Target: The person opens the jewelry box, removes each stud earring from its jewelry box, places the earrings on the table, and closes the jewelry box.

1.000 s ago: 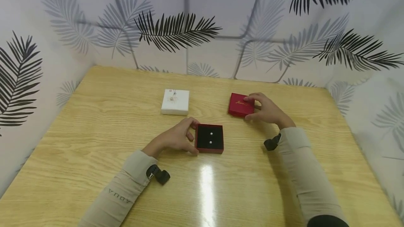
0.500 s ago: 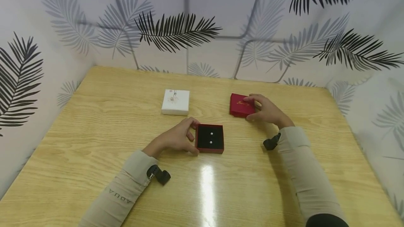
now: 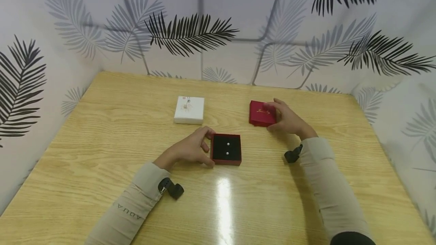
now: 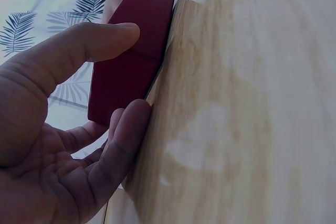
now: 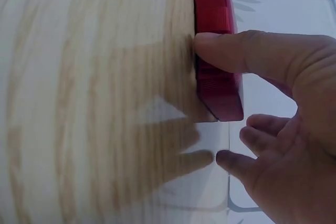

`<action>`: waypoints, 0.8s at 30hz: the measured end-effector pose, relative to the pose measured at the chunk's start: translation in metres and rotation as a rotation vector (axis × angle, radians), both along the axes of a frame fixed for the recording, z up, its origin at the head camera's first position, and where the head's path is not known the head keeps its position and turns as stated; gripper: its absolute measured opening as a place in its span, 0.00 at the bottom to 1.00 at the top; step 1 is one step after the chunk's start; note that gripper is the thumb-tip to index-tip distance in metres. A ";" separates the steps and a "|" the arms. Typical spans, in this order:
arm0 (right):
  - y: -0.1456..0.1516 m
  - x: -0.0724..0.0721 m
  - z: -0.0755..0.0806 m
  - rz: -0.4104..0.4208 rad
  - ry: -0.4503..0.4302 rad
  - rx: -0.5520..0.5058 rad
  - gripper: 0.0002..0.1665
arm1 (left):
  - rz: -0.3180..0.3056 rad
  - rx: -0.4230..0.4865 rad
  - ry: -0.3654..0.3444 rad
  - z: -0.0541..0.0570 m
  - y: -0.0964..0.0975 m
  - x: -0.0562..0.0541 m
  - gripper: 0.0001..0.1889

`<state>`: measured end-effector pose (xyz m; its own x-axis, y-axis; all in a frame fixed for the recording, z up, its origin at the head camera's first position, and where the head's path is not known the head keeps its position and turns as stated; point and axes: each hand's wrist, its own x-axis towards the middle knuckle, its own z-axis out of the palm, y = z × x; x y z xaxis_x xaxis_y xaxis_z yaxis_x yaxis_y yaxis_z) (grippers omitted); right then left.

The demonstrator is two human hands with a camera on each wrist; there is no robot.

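Note:
In the head view, a dark red jewelry box (image 3: pixel 226 162), lidless with a black pad inside, lies near the table's middle. Two pearl earrings (image 3: pixel 228 144) sit in the pad. My left hand (image 3: pixel 190 148) grips this box from the left, its thumb (image 4: pixel 118 38) against the near side wall. Farther back on the right is a red jewelry box lid (image 3: pixel 260 119) with gold lettering on top. My right hand (image 3: pixel 291 120) pinches it at its right end, with the thumb (image 5: pixel 223 51) on the near side and the index finger at the top. The index finger is hidden in the right wrist view.
A flat white box (image 3: pixel 189 110) stands farther back, left of the red lid, with a fine necklace and pendant on its top. The wooden table (image 3: pixel 112 124) ends at a leaf-patterned wall (image 3: pixel 218 63) behind.
The red lid has shifted slightly to the right with my right hand, and a finger of that hand has lifted. My left hand and its box have stayed put.

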<state>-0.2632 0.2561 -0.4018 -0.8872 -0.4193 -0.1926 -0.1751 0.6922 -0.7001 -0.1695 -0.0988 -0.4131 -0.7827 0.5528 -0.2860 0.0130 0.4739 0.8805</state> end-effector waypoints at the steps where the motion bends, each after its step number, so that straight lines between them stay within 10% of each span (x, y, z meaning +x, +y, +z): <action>1: 0.000 0.001 0.001 -0.002 0.011 0.014 0.49 | 0.000 0.000 0.001 0.000 0.000 0.000 0.46; 24: -0.034 0.036 0.031 -0.035 0.256 -0.029 0.30 | -0.011 -0.018 0.019 -0.002 0.001 -0.002 0.47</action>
<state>-0.2274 0.2220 -0.3712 -0.9194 -0.3899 0.0517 -0.3257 0.6810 -0.6559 -0.1715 -0.0981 -0.4147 -0.7820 0.5562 -0.2812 0.0351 0.4898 0.8711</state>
